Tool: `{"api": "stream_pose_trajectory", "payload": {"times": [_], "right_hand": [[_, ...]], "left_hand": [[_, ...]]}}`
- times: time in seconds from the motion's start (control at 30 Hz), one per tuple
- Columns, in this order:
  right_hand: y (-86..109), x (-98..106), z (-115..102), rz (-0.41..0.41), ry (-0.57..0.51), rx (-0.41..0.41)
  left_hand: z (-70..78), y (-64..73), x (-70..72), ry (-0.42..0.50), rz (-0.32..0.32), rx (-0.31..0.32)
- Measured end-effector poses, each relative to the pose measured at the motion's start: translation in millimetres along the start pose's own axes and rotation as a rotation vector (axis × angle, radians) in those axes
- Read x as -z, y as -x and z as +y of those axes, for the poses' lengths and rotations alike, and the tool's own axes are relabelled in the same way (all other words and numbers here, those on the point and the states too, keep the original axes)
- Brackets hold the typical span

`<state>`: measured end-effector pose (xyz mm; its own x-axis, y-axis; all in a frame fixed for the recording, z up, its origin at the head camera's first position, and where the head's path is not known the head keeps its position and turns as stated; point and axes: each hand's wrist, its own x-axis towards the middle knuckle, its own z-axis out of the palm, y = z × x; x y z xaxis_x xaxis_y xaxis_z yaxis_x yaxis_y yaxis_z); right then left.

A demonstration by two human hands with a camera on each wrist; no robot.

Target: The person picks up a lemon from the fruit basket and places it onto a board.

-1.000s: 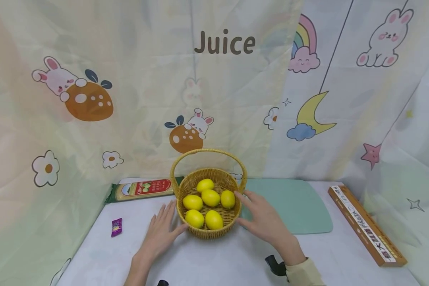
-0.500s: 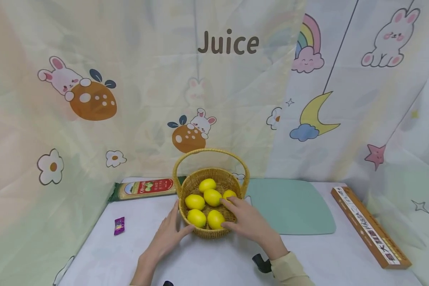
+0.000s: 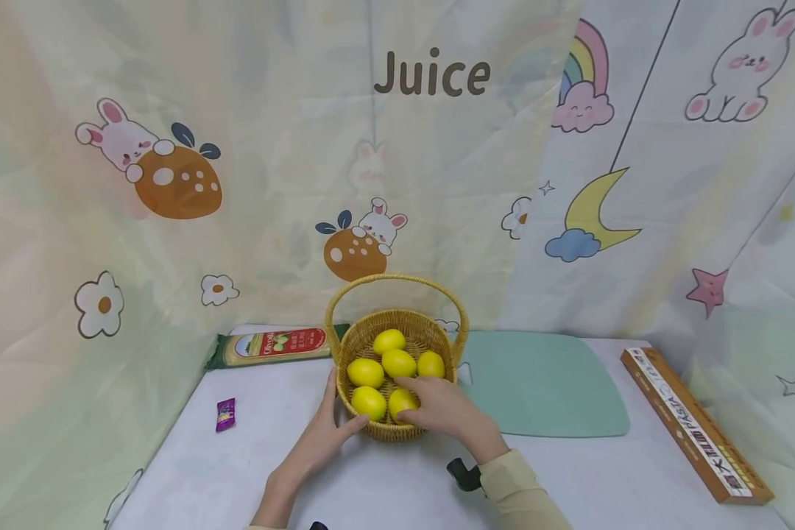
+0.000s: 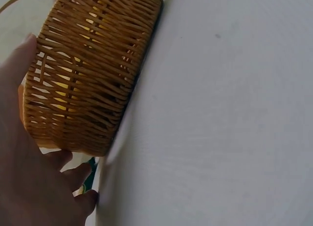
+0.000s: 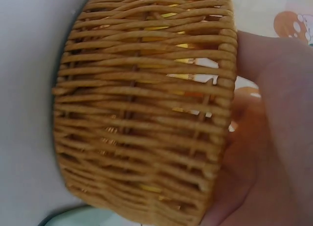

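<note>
A woven basket [image 3: 397,434] with a tall hoop handle stands on the white table, several yellow lemons [image 3: 389,341] inside it. At its left side my left hand [image 3: 318,434] rests with fingers extended along the wall and the thumb at the front rim. The left wrist view shows that thumb against the basket's woven wall [image 4: 93,74]. Reaching over the right rim, my right hand [image 3: 447,412] has its fingers and thumb round the front right lemon [image 3: 400,403], covering part of it. In the right wrist view the wickerwork [image 5: 142,103] hides the fingertips.
A pasta packet [image 3: 271,347] lies behind the basket to the left, a small purple wrapped sweet [image 3: 226,415] in front of it. To the right are a pale green board [image 3: 550,383] and a long brown pasta box [image 3: 695,427]. A printed curtain [image 3: 271,147] hangs behind.
My right hand has moved from beside the right rim into the basket, down to the front right lemon. My left hand has come closer against the basket's left side.
</note>
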<state>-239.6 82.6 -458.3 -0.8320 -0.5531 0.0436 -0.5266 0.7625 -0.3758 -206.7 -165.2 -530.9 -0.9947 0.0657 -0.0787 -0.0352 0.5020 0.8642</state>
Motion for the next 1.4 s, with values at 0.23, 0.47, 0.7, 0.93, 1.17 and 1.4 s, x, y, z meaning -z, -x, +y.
{"api": "stream_pose_trajectory", "payload": {"times": [0.23,0.47,0.7,0.93,1.17,1.4], "right_hand": [[-4.4,1.8,-6.5,-0.067,-0.012,-0.045],[-6.2,0.1,-3.7,-0.084,-0.037,-0.034],[-6.0,-4.3,0.1,-0.034,-0.014,-0.039],[-0.5,-0.5,0.1,0.061,0.018,-0.014],[11.4,13.9,1.7,0.124,-0.009,0.011],[24.3,30.6,1.6,0.143,-0.071,0.010]], "left_hand": [[0.5,-0.9,-5.1,0.027,-0.005,-0.004],[3.4,-2.2,-11.7,0.061,-0.003,0.000],[3.2,-2.0,-14.6,0.088,0.012,-0.014],[4.7,-0.3,-11.6,0.094,0.024,-0.013],[6.3,-1.8,-9.5,0.128,0.035,-0.012],[2.2,-2.1,-10.0,0.206,0.023,-0.046]]}}
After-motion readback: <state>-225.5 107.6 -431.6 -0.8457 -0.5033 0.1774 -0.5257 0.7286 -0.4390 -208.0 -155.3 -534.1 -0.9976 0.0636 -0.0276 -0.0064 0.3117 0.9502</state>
